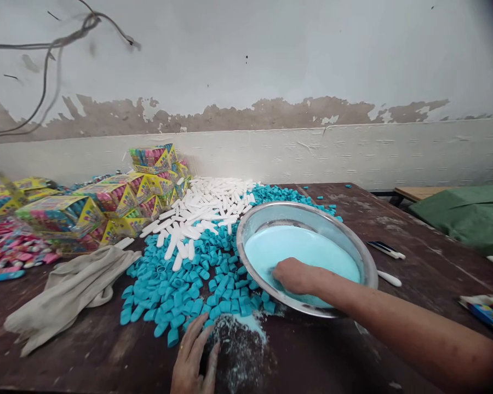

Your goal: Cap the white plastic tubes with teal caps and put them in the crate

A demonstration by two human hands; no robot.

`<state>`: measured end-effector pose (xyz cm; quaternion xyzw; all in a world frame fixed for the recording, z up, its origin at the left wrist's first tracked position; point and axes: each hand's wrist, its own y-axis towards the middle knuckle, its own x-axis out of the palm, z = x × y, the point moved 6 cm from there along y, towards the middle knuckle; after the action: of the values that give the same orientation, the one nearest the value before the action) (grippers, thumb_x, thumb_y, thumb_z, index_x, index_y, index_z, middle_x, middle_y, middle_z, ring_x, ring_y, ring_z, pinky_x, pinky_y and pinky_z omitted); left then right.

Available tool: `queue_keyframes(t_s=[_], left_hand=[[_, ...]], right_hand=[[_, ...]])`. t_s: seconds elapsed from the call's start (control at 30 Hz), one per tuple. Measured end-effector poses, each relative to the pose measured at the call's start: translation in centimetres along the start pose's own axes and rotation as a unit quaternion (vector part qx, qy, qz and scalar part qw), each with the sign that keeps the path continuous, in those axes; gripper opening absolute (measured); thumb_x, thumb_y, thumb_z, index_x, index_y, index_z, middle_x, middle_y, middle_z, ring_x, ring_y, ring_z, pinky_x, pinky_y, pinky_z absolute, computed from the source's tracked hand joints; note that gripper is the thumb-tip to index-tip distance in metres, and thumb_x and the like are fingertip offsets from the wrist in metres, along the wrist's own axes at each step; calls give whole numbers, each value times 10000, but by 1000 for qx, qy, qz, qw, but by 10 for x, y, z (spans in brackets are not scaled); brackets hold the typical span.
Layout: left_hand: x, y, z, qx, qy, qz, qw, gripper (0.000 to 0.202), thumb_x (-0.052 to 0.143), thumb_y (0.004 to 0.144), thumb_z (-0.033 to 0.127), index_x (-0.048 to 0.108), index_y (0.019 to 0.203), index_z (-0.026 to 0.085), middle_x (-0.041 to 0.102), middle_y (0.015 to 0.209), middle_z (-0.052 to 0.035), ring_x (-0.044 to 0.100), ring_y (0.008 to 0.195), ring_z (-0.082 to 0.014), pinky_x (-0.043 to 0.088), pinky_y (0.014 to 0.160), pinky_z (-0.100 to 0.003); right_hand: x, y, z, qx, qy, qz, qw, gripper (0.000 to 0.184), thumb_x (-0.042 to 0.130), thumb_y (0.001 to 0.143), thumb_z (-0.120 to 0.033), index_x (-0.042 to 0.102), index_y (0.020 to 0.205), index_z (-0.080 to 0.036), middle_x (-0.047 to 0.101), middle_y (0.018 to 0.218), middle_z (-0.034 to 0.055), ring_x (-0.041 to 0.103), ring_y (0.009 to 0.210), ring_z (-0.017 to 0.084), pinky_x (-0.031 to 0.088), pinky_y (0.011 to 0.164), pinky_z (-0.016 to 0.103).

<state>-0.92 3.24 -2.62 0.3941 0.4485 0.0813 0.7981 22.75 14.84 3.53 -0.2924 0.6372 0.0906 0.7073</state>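
Observation:
My right hand (pixel 293 275) reaches into a metal bowl (pixel 370 262) of pale blue powder (pixel 304 246). Its fingers are curled downward and closed, the tips hidden, so what they may hold does not show. On the near table edge rests my left hand (pixel 194 355), open, fingers apart and holding nothing. Just beyond it lie many small teal plastic caps (pixel 189 284), heaped up to the bowl's left side. White elongated plastic pieces (pixel 213 202) are piled behind and partly over the caps. Spilled powder (pixel 242 339) dusts the table between my left hand and the bowl.
A pale cloth (pixel 72 295) lies on the dark table (pixel 427 306) at left. Behind it are stacked packs (pixel 107 200) in yellow packaging and a heap of pink pieces (pixel 18 246). Right of the bowl lie a white piece (pixel 389 278) and a dark-and-white item (pixel 386 249). A green cover (pixel 464 216) stands beyond.

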Motion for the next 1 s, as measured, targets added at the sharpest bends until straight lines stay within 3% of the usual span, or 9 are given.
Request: queue_keyframes(t_s=[0.17,0.3,0.37,0.47,0.57,0.67,0.77,0.83,1.0], left_hand=[[-10,11,8,4,-25,2,1000,309,520,829,192,522,1137,219,587,1155,-89,534,1109,-242,508,858,-342],[-10,67,48,27,-78,-42,996,338,490,850,200,492,1185,237,601,1129,-80,546,1079,-220,491,850,-323],[2,106,77,43,-91,-78,992,301,470,855,222,525,1151,220,605,1117,-93,544,1067,-242,462,867,-375],[40,154,114,29,-81,-188,978,320,495,829,241,534,1140,174,617,1091,-116,547,1034,-272,430,852,-421],[80,178,134,-1,-61,-299,952,241,514,811,297,588,1008,180,667,962,-87,594,930,-265,432,782,-383],[102,186,139,-2,-45,-335,941,210,455,837,321,610,848,179,686,826,-74,628,802,-241,426,695,-329],[108,190,136,12,-24,-323,946,187,429,834,246,601,859,176,684,843,-91,624,841,-261,394,750,-369],[109,191,135,24,-12,-322,946,169,444,799,166,600,862,178,684,834,-91,619,861,-270,362,794,-404],[105,192,135,49,-14,-320,946,260,432,740,41,606,862,191,687,842,-60,612,884,-249,334,795,-392]], right_hand=[[-19,-17,21,-15,203,58,977,199,492,684,-105,634,817,-147,667,764,15,608,727,166,435,619,214],[-22,-41,39,-3,321,115,940,143,449,678,-122,582,720,-152,617,668,-8,590,676,143,457,631,214],[-20,-51,44,4,356,150,922,119,452,670,-135,563,706,-157,594,650,-12,575,663,140,460,637,221],[-20,-64,47,10,382,201,902,121,452,667,-141,552,733,-160,580,653,-15,558,650,133,462,634,221],[-21,-74,50,22,383,241,891,119,459,671,-132,554,734,-163,593,657,-6,565,643,139,464,614,226],[-17,-82,58,55,370,283,883,212,445,684,-104,592,827,-157,629,729,27,591,705,169,475,682,284],[-11,-89,65,87,300,341,887,501,388,674,-33,535,1139,-146,630,1003,93,581,928,201,429,861,382],[-3,-87,60,73,244,315,914,647,380,651,-5,436,1280,-147,602,1111,120,564,1002,206,421,888,389],[1,-87,46,64,156,276,946,703,368,669,25,363,1351,-145,606,1119,134,567,1019,225,409,909,403]])
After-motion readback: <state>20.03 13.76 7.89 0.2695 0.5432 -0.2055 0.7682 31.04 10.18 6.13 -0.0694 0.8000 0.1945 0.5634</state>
